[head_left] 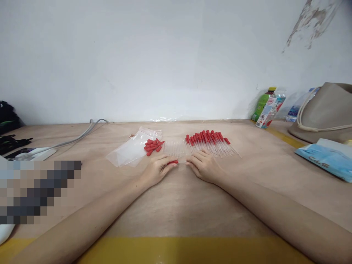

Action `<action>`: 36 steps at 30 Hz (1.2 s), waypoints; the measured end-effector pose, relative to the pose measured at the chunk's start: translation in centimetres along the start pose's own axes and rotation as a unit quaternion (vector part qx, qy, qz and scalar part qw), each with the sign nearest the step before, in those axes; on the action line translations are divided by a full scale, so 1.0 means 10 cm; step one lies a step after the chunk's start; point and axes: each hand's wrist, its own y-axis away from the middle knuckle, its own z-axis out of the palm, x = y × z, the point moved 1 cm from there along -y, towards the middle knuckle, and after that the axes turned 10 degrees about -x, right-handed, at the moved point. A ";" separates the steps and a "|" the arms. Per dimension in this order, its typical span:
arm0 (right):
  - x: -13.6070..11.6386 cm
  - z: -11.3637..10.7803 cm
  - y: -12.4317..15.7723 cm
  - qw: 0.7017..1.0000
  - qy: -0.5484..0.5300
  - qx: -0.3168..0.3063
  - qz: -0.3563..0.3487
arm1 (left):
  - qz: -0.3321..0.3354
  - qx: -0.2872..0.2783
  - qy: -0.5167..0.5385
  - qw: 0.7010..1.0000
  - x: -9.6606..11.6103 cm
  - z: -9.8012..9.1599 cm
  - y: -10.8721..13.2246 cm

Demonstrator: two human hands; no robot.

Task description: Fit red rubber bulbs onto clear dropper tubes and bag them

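My left hand (161, 168) is closed on a red rubber dropper bulb (173, 161), pinched between thumb and fingers. A thin clear dropper tube (182, 161) runs from the bulb's end across to my right hand (203, 165), whose fingertips are closed on its other end. Just beyond my left hand lies a small pile of loose red bulbs (151, 146). Several bare clear tubes (174, 147) lie side by side in the middle. Behind my right hand is a row of droppers (207, 137) with red bulbs on their tubes.
Clear plastic bags (128, 148) lie flat left of the loose bulbs. A grey cable (79, 137) crosses the table at left. On the right are a green bottle (261, 104), a carton (269, 112), a beige bag (324, 110) and a blue tissue pack (327, 159).
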 end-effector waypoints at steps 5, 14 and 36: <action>-0.01 -0.03 -0.01 0.999 -0.039 0.012 -0.006 | 0.018 0.002 0.018 1.000 0.03 -0.01 -0.01; -0.07 -0.01 -0.01 0.997 -0.069 0.015 -0.024 | 0.033 -0.065 0.018 0.997 0.04 0.00 0.02; 0.42 -0.21 -0.08 0.944 -0.142 0.000 0.298 | -0.181 -0.074 -0.227 0.954 -0.11 -0.23 0.17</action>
